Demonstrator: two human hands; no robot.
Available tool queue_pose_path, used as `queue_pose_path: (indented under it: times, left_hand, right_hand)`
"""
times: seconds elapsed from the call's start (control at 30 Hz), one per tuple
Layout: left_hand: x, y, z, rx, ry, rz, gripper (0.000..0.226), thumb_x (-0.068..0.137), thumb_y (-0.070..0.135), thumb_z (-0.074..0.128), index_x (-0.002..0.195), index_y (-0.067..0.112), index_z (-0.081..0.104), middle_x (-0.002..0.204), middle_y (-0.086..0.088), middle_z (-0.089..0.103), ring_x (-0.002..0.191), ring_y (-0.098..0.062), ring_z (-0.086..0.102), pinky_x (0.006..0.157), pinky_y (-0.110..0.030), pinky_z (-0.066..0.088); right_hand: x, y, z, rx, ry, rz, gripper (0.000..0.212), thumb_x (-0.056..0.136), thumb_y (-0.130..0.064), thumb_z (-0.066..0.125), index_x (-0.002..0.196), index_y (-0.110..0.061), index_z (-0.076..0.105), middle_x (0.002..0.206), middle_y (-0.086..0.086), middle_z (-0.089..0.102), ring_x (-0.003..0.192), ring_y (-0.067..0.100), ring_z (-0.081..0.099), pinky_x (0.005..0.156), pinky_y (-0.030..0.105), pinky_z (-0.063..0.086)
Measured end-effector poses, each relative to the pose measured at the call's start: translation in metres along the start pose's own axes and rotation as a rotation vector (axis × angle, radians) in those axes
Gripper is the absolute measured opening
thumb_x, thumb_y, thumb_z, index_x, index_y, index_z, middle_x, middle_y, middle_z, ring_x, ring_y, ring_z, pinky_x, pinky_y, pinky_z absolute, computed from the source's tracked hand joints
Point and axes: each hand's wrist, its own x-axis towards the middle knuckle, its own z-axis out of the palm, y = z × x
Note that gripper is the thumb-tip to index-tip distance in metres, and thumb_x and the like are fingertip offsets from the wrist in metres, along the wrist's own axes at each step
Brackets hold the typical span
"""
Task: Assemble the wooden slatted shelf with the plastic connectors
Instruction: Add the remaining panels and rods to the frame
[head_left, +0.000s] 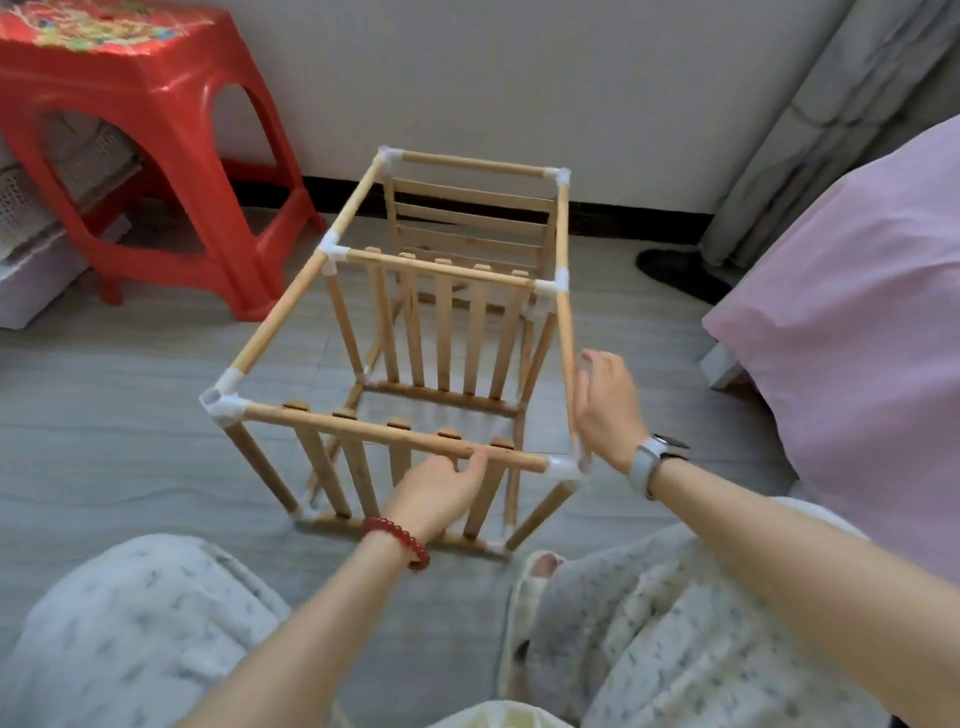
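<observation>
At the far left of the floor (130, 395) a red plastic stool (150, 156) stands against the wall, and under and beside it sit pale perforated baskets (57, 182); what they hold cannot be made out from here.

In the middle of the floor stands the wooden shelf frame (415, 322), lying on its side so that its slatted panels (452, 332) stand upright like fences, one near the person, one in the middle and one at the far end by the wall. White plastic connectors (226, 402) join the round rods at each corner. The space inside the frame holds nothing but the bare floor seen through it.

The left hand (441, 488), with a red bead bracelet (397, 540) on the wrist, curls its fingers round the near top rod (363, 428), gripping it close to the near right corner connector (563, 467). The right hand (608, 405), wearing a watch (654, 460), is flat and open with straight fingers against, or just beside, the long right-hand rod (569, 338); blur hides whether it touches.

The person's knees in pale patterned cloth frame the bottom edge, with a slippered foot (535, 577) just below the frame's near right corner. At the right a bed with a pink sheet (852, 291) stands near the frame, a dark slipper (680, 273) lies by the wall, and a grey curtain (831, 104) hangs above.
</observation>
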Motion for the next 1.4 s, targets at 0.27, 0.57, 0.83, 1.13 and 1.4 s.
queue_pose_path:
  times: [0.27,0.57,0.83,1.13,1.4]
  left_hand:
    - [0.018,0.035,-0.001,0.552,0.301,0.724,0.032,0.1,0.036,0.029,0.09,0.025,0.057,0.087,0.01,0.056,0.088,-0.013,0.053,0.074,-0.028,0.036]
    - [0.051,0.034,-0.005,0.845,0.0,0.691,0.061,0.097,0.055,0.013,0.085,0.023,0.064,0.062,0.006,0.053,0.06,-0.012,0.049,0.055,-0.029,0.032]
    - [0.065,0.026,-0.008,0.529,0.127,0.62,0.059,0.099,0.043,0.028,0.048,0.019,0.044,0.05,0.002,0.046,0.048,-0.015,0.046,0.057,-0.029,0.039]
    - [0.057,0.022,-0.01,0.444,0.118,0.806,0.052,0.094,0.049,0.034,0.059,0.019,0.058,0.048,0.003,0.05,0.051,-0.017,0.053,0.053,-0.028,0.044]
    - [0.048,0.02,0.015,0.841,0.119,0.859,0.028,0.094,0.051,0.04,0.097,0.028,0.058,0.1,0.008,0.057,0.097,-0.015,0.052,0.065,-0.027,0.036]
  right_hand:
    - [-0.024,-0.011,0.022,0.274,-0.031,0.51,0.034,0.101,-0.035,0.022,0.102,-0.01,0.044,0.09,0.01,0.057,0.082,0.031,0.055,0.073,0.038,0.043]
    - [-0.018,-0.021,0.019,-0.1,-0.09,0.511,0.034,0.101,-0.039,0.028,0.104,-0.008,0.041,0.07,-0.001,0.044,0.071,0.026,0.049,0.064,0.035,0.039]
    - [-0.016,-0.03,0.028,-0.21,-0.081,0.529,0.033,0.101,-0.04,0.025,0.098,-0.01,0.037,0.078,0.005,0.049,0.073,0.028,0.05,0.063,0.036,0.038]
    - [-0.014,-0.033,0.028,-0.185,-0.098,0.557,0.03,0.102,-0.039,0.024,0.095,-0.011,0.033,0.078,0.005,0.047,0.072,0.029,0.048,0.063,0.036,0.035]
    - [-0.021,-0.028,0.022,0.071,-0.096,0.534,0.036,0.101,-0.04,0.021,0.096,-0.009,0.038,0.072,0.002,0.046,0.066,0.024,0.048,0.064,0.04,0.041]
